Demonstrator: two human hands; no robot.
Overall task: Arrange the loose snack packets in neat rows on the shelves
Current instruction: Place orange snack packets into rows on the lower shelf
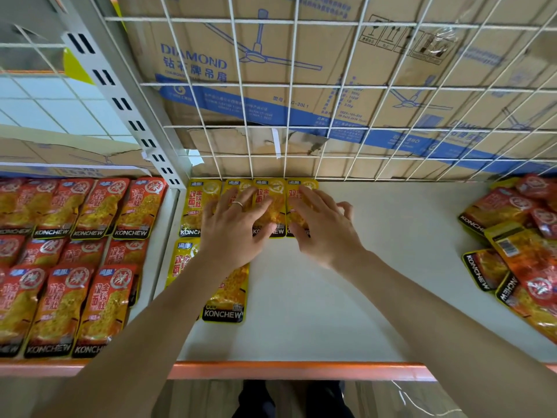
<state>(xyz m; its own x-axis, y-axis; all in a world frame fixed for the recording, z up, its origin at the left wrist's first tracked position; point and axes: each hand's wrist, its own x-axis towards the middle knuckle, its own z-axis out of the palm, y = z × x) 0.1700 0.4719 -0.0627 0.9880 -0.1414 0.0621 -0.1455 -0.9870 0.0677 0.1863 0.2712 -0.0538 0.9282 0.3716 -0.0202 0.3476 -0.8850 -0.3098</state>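
Note:
A row of yellow snack packets [271, 203] lies flat against the wire back of the white shelf [376, 267]. My left hand [233, 224] rests flat on the second and third packets with spread fingers. My right hand [322, 224] presses its fingers on the rightmost packet of that row. One more yellow packet [226, 300] lies in front, partly under my left forearm. A loose pile of red and yellow packets [518, 248] sits at the shelf's right end.
The neighbouring shelf on the left holds red packets [75, 260] in neat rows. A slotted metal upright [126, 110] divides the two shelves. Behind the wire grid [301, 86] stand cardboard fan boxes. An orange edge [286, 369] runs along the shelf front.

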